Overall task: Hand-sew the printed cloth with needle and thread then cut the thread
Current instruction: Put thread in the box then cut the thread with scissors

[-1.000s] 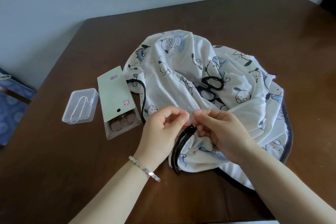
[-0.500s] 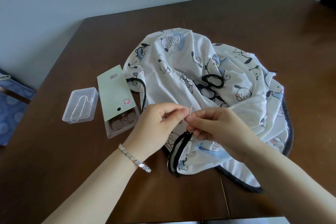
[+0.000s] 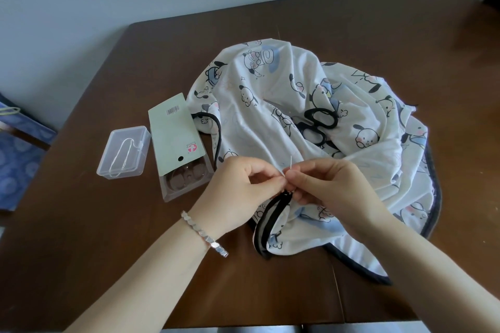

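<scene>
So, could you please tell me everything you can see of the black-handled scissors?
The black-handled scissors lie flat on the white cartoon-printed cloth, nestled among its folds. Two glossy black loop handles point toward the near right. The grey metal blades, apparently closed, point far left. Only the cloth touches them.

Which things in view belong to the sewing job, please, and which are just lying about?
In the job: printed cloth; needle; black-handled scissors lying on the cloth.
Lying about: clear plastic box; card-backed blister pack; blue bag at far left.
</scene>
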